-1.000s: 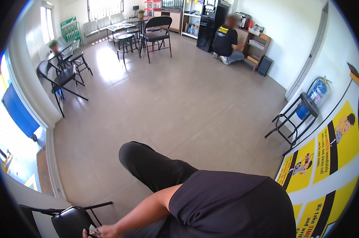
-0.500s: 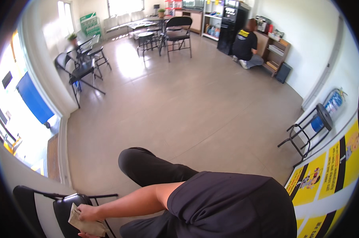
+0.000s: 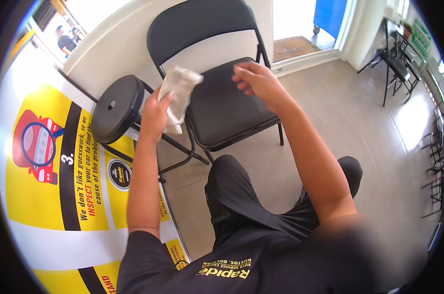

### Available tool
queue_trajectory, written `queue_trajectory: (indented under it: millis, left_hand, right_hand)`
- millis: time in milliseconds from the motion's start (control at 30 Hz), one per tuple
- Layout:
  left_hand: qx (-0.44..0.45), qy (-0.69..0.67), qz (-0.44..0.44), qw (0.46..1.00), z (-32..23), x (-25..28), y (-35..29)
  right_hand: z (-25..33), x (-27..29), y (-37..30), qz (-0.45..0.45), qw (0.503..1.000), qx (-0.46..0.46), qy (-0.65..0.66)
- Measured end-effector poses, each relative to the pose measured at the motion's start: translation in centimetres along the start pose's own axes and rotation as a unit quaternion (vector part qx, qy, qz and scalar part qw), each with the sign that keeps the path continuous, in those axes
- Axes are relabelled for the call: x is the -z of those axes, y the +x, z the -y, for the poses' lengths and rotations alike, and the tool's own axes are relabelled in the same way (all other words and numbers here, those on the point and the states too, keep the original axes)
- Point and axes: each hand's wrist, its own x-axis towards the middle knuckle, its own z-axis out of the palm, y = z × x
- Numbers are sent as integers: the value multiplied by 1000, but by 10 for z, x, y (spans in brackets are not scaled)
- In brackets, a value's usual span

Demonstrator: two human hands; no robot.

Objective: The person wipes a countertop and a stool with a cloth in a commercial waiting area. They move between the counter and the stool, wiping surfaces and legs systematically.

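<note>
A folded, off-white cloth [image 3: 179, 95] hangs from my left hand [image 3: 156, 112], pinched between thumb and fingers. The cloth overlaps the left edge of a black folding chair [image 3: 232, 110] with a padded seat. Above that seat, to the right of the cloth, is my right hand [image 3: 259, 83]. Its fingers are loosely curled and a little apart, and I see nothing in them. A black round stool [image 3: 116, 110] stands left of the chair, close to my left forearm.
A yellow and white poster wall [image 3: 40, 196] runs along my left. A doorway with a brown mat [image 3: 293, 49] and a blue bin [image 3: 329, 14] lies beyond the chair. Further black chairs [image 3: 396, 66] stand at the far right on the tiled floor [image 3: 369, 122].
My view has swung left from the room to the chair and stool. Both hands now show in front of me; they have come apart, and the cloth is in the left one.
</note>
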Motion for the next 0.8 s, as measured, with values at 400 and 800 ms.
queue_trajectory:
  millis: [400,800]
  left_hand:
    - [75,22,-239,968,235,-36,34]
    - [-81,69,-79,991,166,-152,-34]
  right_hand:
    - [-139,2,41,117,889,-41,-441]
    - [-177,7,27,-43,888,-7,-458]
